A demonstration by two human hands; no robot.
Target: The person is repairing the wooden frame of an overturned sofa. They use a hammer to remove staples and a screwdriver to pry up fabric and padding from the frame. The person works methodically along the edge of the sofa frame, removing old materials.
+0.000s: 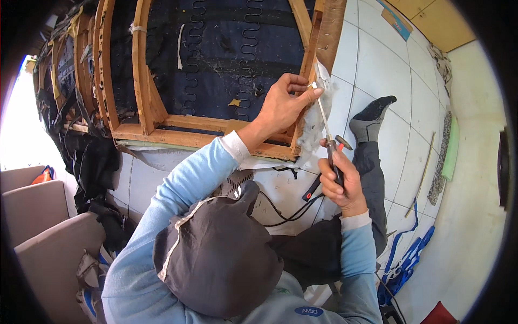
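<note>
My right hand is closed around the dark handle of a screwdriver, its thin metal shaft pointing up and left. By the shaft's tip, the thumb and finger of my left hand pinch together at a small whitish bit too small to name. Both hands are over the right corner of a wooden furniture frame, where grey-white stuffing hangs along the edge. A hammer head shows just behind my right hand, and a black and red handle end shows on its other side; the link between them is hidden.
Wavy springs and dark cloth fill the frame. Torn black fabric hangs at the left near beige cushions. A black cable lies on white tiles. My socked foot and blue straps are at the right.
</note>
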